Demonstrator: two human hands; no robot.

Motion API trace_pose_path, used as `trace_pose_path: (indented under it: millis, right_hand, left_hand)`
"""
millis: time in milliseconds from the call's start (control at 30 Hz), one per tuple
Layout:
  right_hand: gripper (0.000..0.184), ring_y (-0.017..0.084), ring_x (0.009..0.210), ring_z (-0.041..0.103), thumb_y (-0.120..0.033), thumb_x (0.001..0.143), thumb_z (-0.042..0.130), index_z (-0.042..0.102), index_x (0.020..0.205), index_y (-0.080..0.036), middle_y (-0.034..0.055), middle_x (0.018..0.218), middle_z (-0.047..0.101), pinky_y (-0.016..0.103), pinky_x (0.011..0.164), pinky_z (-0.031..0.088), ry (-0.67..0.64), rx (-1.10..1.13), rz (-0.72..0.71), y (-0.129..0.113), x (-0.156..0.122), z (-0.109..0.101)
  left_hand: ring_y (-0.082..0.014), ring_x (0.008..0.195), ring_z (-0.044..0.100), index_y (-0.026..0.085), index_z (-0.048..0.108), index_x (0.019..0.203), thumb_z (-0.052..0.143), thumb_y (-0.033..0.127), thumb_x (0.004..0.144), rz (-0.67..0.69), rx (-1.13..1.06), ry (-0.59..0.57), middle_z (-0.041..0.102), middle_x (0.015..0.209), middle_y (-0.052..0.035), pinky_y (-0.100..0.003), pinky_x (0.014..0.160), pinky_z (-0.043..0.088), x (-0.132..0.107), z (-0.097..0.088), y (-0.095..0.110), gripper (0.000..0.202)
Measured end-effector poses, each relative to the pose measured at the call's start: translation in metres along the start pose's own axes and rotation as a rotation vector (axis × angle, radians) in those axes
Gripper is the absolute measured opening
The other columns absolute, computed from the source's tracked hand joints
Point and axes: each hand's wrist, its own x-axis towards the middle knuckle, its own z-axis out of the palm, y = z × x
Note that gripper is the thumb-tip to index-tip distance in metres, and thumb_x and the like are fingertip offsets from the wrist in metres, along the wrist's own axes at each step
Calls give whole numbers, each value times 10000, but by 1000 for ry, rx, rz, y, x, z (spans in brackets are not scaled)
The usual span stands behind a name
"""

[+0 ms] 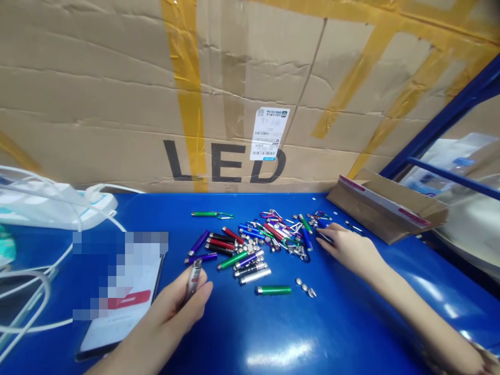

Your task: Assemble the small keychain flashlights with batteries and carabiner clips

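silver mini torch [194,278] gripped upright in left hand [172,312], just below torch pile [265,239]; right hand [347,247] open, flat on blue worktop [273,333] w/ fingertips touching pile's right edge.

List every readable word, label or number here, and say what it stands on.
"LED": large black letters on the cardboard box.
White sticker on that box: print and barcodes too small to read.
Phone screen: blurred, unreadable.
Small torches: no legible markings.
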Motion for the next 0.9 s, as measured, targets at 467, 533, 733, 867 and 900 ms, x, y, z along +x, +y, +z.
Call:
trace_pose_path:
  millis: [467, 533, 733, 867, 900]
  right_hand:
    - [250, 244, 657, 681, -183, 715, 575, 719, 918, -170, 47, 710, 716, 299, 518, 494, 41, 163, 25, 0, 14, -5]
    - [243, 244, 702, 680, -220, 736, 577, 719, 930, -186, 54, 787, 719, 311, 552, 507, 58, 192, -17, -6, 16, -15]
    - [231, 167, 717, 634, -306, 839, 534, 727, 907, -196, 75, 854, 691, 244, 536, 499, 0, 675, -433, -66, 7, -55]
    - [200, 114, 655, 627, -270, 808, 615, 723, 947, -176, 57, 814, 675, 184, 520, 494, -254, 1049, -580, -122, -2, -74]
    - [215, 107, 631, 623, -262, 783, 645, 721, 955, -157, 52, 776, 670, 178, 519, 495, -309, 1116, -583, -133, -3, -76]
  left_hand:
    - [-108, 559, 224, 224, 317, 728, 443, 428, 870, 47, 0, -23, 264, 660, 73, -221, 498, 236, 0, -1, 1, 278]
    - [-108, 561, 243, 223, 313, 720, 440, 407, 873, 76, 16, -11, 281, 663, 71, -223, 504, 249, 1, -2, 1, 272]
    - [-104, 571, 325, 230, 275, 705, 443, 371, 882, 215, -28, 34, 346, 706, 57, -225, 514, 327, 0, -1, 2, 282]
    - [-95, 605, 437, 228, 317, 732, 557, 303, 824, 303, -123, 126, 434, 776, 41, -218, 532, 403, 1, -2, 3, 268]
    - [-92, 600, 465, 228, 328, 745, 586, 282, 804, 313, -161, 149, 461, 785, 38, -212, 525, 421, 2, -3, 3, 270]
